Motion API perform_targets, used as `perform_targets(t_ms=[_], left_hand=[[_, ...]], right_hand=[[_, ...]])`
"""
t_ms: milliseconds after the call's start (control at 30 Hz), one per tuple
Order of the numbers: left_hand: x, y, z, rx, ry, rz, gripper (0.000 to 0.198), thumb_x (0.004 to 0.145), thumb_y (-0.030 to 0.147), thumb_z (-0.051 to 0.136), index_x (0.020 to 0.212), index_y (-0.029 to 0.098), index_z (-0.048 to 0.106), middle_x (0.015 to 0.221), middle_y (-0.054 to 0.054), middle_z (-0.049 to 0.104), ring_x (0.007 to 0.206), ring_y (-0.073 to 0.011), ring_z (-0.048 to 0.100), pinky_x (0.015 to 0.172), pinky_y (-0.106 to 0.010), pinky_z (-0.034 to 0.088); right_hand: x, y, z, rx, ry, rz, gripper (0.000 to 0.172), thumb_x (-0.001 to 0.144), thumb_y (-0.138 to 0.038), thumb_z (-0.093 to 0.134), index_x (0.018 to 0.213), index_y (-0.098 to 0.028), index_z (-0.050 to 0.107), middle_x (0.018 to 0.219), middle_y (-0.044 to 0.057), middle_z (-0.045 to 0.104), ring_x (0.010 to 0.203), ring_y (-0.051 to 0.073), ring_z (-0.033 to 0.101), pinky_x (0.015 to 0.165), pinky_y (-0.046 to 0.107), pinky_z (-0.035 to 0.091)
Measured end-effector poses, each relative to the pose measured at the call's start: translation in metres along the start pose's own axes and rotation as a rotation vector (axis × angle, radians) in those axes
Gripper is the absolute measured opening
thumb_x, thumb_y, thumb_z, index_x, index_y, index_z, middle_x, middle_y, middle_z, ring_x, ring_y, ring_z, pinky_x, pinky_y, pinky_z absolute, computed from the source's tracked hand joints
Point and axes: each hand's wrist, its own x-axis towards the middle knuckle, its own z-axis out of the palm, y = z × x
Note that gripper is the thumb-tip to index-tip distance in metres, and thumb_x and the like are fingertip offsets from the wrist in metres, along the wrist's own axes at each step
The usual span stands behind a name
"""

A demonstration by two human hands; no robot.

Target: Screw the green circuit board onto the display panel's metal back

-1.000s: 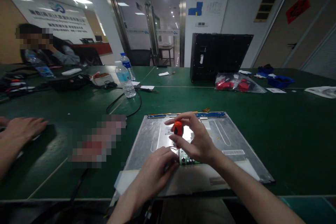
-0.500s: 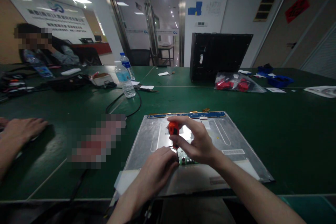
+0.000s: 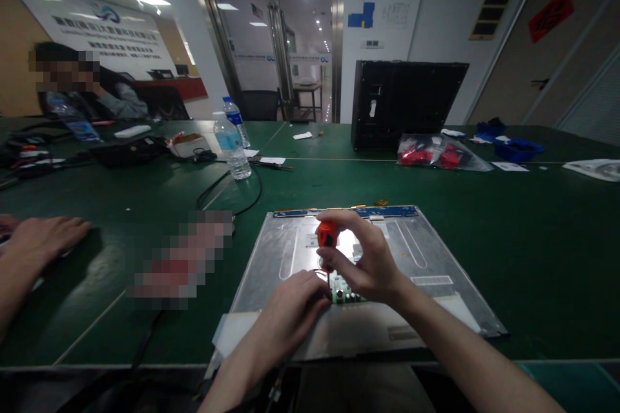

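Observation:
A flat grey metal panel (image 3: 421,258) lies on the green table, with a blue strip board (image 3: 402,211) along its far edge and a small green circuit board (image 3: 346,295) near its middle. My right hand (image 3: 368,258) holds a red and black screwdriver (image 3: 327,236) upright between thumb and fingers, its tip down at the left end of the green board. Beside that tip rests my left hand (image 3: 295,303), fingers pressed together at the board's edge; whatever they grip is hidden.
Another person's hand (image 3: 48,235) is at the far left. Two water bottles (image 3: 233,148) (image 3: 234,117) stand beyond the panel, near a black cable. Further back are a black monitor-like case (image 3: 407,106), a bag of red items (image 3: 436,153) and blue trays (image 3: 518,150).
The screwdriver's handle has shifted slightly right with my right hand and stands more upright. My left hand has hardly moved.

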Motion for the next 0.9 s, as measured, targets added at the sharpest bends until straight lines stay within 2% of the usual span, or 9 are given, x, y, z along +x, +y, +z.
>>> perform_targets(t_ms=[267, 400, 533, 733, 800, 900], left_hand=[[0.001, 0.005, -0.003, -0.013, -0.026, -0.044, 0.013, 0.092, 0.018, 0.047, 0.091, 0.019, 0.06, 0.087, -0.005, 0.065, 0.081, -0.0195, 0.058, 0.07, -0.029, 0.043], [0.0, 0.005, -0.004, -0.028, -0.038, -0.043, 0.013, 0.091, 0.019, 0.047, 0.09, 0.018, 0.061, 0.086, -0.005, 0.065, 0.081, -0.0197, 0.058, 0.07, -0.03, 0.042], [-0.001, 0.004, -0.004, -0.033, -0.032, -0.04, 0.013, 0.091, 0.018, 0.048, 0.091, 0.019, 0.061, 0.086, -0.005, 0.064, 0.08, -0.0197, 0.058, 0.07, -0.03, 0.042], [-0.001, 0.005, -0.006, -0.036, -0.024, -0.022, 0.013, 0.09, 0.016, 0.048, 0.092, 0.019, 0.061, 0.087, -0.004, 0.065, 0.081, -0.0198, 0.058, 0.071, -0.031, 0.043], [-0.001, 0.007, -0.007, -0.037, -0.024, -0.023, 0.012, 0.089, 0.016, 0.049, 0.092, 0.019, 0.061, 0.087, -0.004, 0.064, 0.081, -0.0198, 0.059, 0.071, -0.031, 0.043], [-0.002, 0.01, -0.009, -0.029, -0.024, -0.027, 0.012, 0.088, 0.016, 0.051, 0.094, 0.018, 0.061, 0.088, -0.005, 0.064, 0.081, -0.0198, 0.059, 0.071, -0.031, 0.044]], right_hand=[[0.004, 0.003, -0.016, -0.003, 0.094, 0.059, 0.033, 0.087, -0.021, 0.064, 0.119, -0.023, 0.055, 0.09, 0.001, 0.064, 0.077, 0.015, 0.062, 0.074, 0.033, 0.053], [0.008, 0.003, -0.033, -0.031, 0.134, 0.1, 0.033, 0.087, -0.024, 0.065, 0.119, -0.025, 0.055, 0.092, 0.001, 0.064, 0.076, 0.015, 0.062, 0.075, 0.033, 0.053], [0.005, 0.0, -0.054, -0.096, 0.126, 0.153, 0.031, 0.09, -0.026, 0.062, 0.12, -0.027, 0.054, 0.096, 0.001, 0.064, 0.087, 0.017, 0.063, 0.08, 0.034, 0.052], [-0.016, -0.006, -0.086, -0.185, 0.137, 0.287, 0.028, 0.099, -0.028, 0.047, 0.127, -0.03, 0.046, 0.107, 0.003, 0.057, 0.093, 0.017, 0.061, 0.081, 0.035, 0.051], [-0.027, -0.011, -0.094, -0.286, 0.16, 0.301, 0.03, 0.099, -0.027, 0.044, 0.129, -0.029, 0.043, 0.11, 0.004, 0.055, 0.095, 0.018, 0.06, 0.086, 0.037, 0.05], [-0.047, -0.022, -0.102, -0.495, 0.185, 0.333, 0.029, 0.099, -0.026, 0.042, 0.128, -0.026, 0.044, 0.108, 0.005, 0.054, 0.092, 0.018, 0.059, 0.08, 0.035, 0.05]])
